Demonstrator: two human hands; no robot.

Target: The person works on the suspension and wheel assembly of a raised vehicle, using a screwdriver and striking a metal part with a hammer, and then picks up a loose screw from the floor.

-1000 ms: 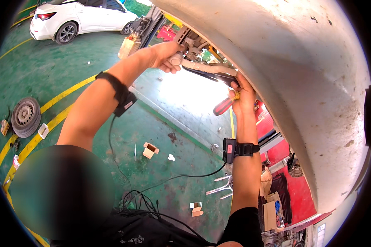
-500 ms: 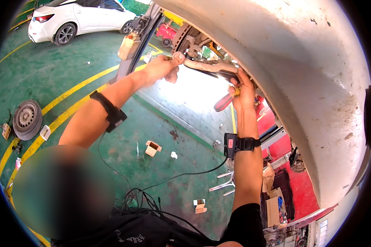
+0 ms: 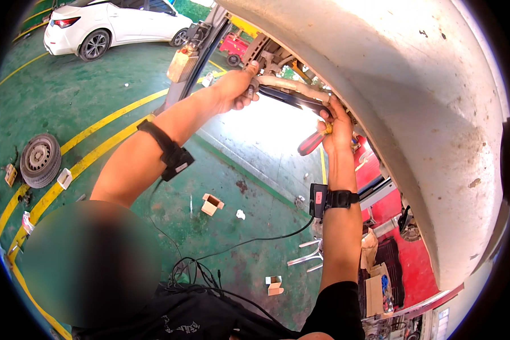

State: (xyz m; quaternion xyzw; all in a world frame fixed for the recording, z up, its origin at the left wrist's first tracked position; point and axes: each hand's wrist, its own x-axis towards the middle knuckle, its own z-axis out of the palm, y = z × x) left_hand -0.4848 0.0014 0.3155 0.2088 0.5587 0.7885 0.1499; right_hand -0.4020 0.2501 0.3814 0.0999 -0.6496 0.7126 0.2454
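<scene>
A pale, curved metal bar (image 3: 292,85) runs beneath the wheel arch, with a dark strip below it. My left hand (image 3: 238,88) is closed on the bar's left end, around a metal joint (image 3: 252,88), partly hidden by my fingers. My right hand (image 3: 337,127) grips a screwdriver (image 3: 311,141) with a red, black and yellow handle, while its fingertips reach up to the bar's right end. Brake and suspension parts (image 3: 269,61) show above my left hand.
A pale body panel (image 3: 413,90) fills the upper right. Beyond a lift post (image 3: 181,76) stands a white car (image 3: 116,28). A loose wheel (image 3: 39,160), an open cardboard box (image 3: 211,205), cables (image 3: 190,272) and a metal stand (image 3: 306,255) lie on the green floor. Boxes (image 3: 374,292) sit lower right.
My left hand shifted down and left half a second ago and has since moved back up and right onto the joint, fingers now curled round it. My right hand is nearly unchanged.
</scene>
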